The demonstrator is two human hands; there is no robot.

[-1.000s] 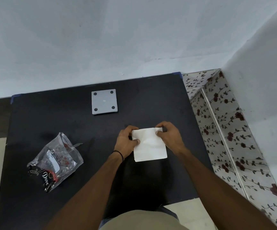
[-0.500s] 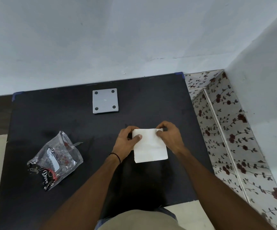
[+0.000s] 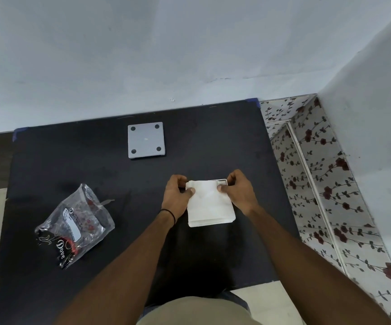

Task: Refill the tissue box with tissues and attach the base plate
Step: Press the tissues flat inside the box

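Tissues (image 3: pixel 209 205), a squared white stack of folded sheets, sit a little right of the middle of the black table (image 3: pixel 72 165), and both hands pinch the stack's far edge: the left hand (image 3: pixel 177 195) has its thumb on top of the far-left corner with the fingers curled behind, and the right hand (image 3: pixel 239 192) grips the far-right corner the same way. Just behind that far edge a thin pale rim (image 3: pixel 222 181) shows, probably the open mouth of the tissue box; the rest of the box is hidden under the stack, so I cannot tell how far in the tissues are. The likely trouble is the soft paper itself: the sheets are limp and layered, the near edge already shows separate plies, and if the corners catch on the rim the stack could buckle, fan out or tear rather than slide in square. Pushing unevenly with one hand could skew it. The base plate (image 3: pixel 146 140) lies well apart near the table's far edge, a flat, rigid grey square with rounded corners and four dark round spots near its corners; it is not yet attached. Near the left edge lies a crumpled wrapper (image 3: pixel 75 227) of clear, glossy plastic with dark print, apparently empty and light enough to slide if brushed.
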